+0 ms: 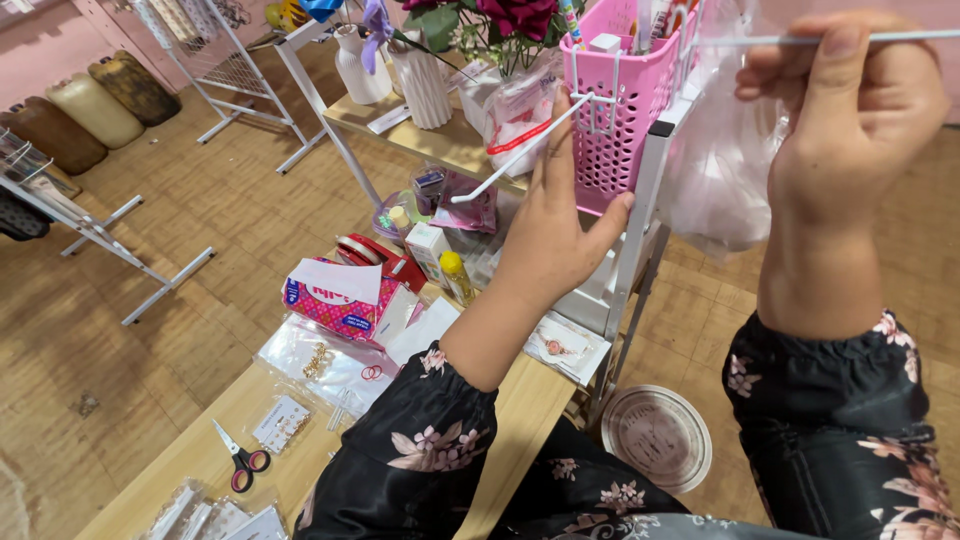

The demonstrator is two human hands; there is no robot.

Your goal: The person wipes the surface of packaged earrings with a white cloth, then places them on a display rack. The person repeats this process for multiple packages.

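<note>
My left hand (558, 225) is raised against the side of a pink plastic basket (622, 110) that hangs on a white rack post (640, 225). Its fingers hold a white metal hook rod (515, 158) that angles down to the left from the basket's front. At the top right, my right hand (850, 110) pinches a thin white wire rod (760, 40) running level along the basket's upper edge. A clear plastic bag (715, 170) hangs between my two hands. Both sleeves are black with pink flowers.
The wooden table (520, 410) below carries a pink tissue box (345, 300), red tape dispenser (372, 255), small yellow bottle (456, 275), scissors (238, 460) and packets of jewellery. White vases (420, 80) with flowers stand behind. White wire racks (120, 240) stand on the floor left; a round lid (657, 437) lies below.
</note>
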